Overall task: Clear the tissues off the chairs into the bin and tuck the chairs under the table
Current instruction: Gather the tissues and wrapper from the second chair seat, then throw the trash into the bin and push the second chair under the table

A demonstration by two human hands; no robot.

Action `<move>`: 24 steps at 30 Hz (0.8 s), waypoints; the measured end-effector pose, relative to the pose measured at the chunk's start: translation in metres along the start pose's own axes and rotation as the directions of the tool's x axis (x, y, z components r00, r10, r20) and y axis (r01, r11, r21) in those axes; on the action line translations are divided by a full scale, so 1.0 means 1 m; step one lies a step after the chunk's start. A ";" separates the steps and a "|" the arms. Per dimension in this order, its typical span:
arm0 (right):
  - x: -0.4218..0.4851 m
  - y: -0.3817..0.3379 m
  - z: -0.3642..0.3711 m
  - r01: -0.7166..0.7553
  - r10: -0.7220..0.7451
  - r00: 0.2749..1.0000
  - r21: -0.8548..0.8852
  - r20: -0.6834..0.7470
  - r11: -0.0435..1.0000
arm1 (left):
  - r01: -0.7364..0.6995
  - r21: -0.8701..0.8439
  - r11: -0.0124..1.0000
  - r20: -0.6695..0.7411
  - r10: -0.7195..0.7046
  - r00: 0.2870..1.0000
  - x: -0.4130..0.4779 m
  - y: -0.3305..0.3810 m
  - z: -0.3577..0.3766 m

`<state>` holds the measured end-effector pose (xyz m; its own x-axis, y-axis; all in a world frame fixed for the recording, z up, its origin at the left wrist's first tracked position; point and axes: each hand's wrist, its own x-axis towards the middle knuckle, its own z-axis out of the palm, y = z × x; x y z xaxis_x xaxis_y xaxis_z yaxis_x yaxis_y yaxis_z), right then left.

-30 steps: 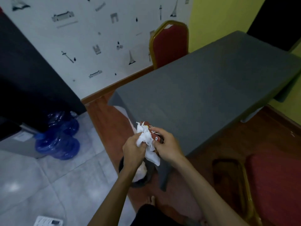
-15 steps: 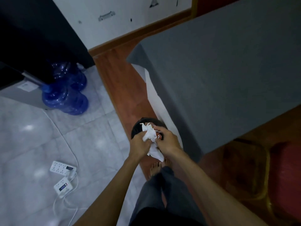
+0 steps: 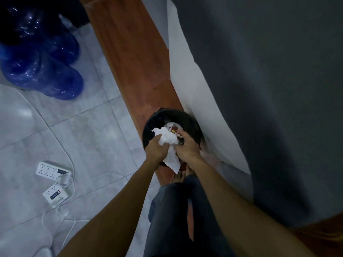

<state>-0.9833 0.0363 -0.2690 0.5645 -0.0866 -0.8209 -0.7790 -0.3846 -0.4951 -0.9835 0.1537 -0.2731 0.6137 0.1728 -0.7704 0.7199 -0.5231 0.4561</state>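
head view: both hands, left hand (image 3: 155, 149) and right hand (image 3: 187, 147), each grip pinching the tissues (image 3: 167, 140) directly over the bin (image 3: 191, 123) beside the table (image 3: 269, 89); disposal step, next likely just letting go.

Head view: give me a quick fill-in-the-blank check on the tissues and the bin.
1. Both hands hold a wad of white ____ above the bin.
2. The bin's liner is ____ in colour.
3. The left hand and right hand grip the wad from ____ sides.
4. Two white ____ strips lie on the tiled floor.

Missing: tissues; black; opposite; power
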 end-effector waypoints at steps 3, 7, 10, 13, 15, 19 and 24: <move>0.030 0.016 0.007 -0.034 0.034 0.999 -0.002 -0.027 0.999 | 0.023 0.066 0.998 0.045 -0.026 0.999 0.032 -0.011 0.012; 0.035 0.020 0.007 -0.068 0.069 0.996 0.010 -0.064 0.998 | 0.004 0.070 0.998 -0.001 -0.004 1.000 0.038 -0.014 0.010; 0.012 0.011 -0.001 -0.033 0.034 0.997 0.013 -0.074 0.999 | -0.025 0.031 0.999 -0.011 0.026 1.000 0.013 0.000 0.000; -0.028 -0.004 -0.017 0.011 -0.010 0.998 0.016 -0.068 1.000 | -0.074 0.029 0.997 -0.014 0.074 0.997 -0.027 0.020 -0.014; -0.061 -0.015 -0.030 0.037 -0.037 0.998 0.014 -0.058 0.999 | -0.108 0.027 0.994 -0.026 0.108 0.994 -0.059 0.036 -0.026; -0.138 -0.044 -0.068 0.127 -0.126 0.992 0.027 -0.012 0.992 | -0.211 -0.027 0.977 -0.011 0.210 0.978 -0.135 0.079 -0.061; -0.230 -0.063 -0.116 0.241 -0.242 0.970 0.099 -0.006 0.965 | -0.386 -0.062 0.921 0.008 0.387 0.922 -0.225 0.135 -0.097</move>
<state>-1.0321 -0.0261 -0.0160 0.7377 0.0033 -0.6752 -0.6430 -0.3015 -0.7040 -0.9931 0.1255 0.0048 0.8419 -0.0495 -0.5373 0.4461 -0.4965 0.7446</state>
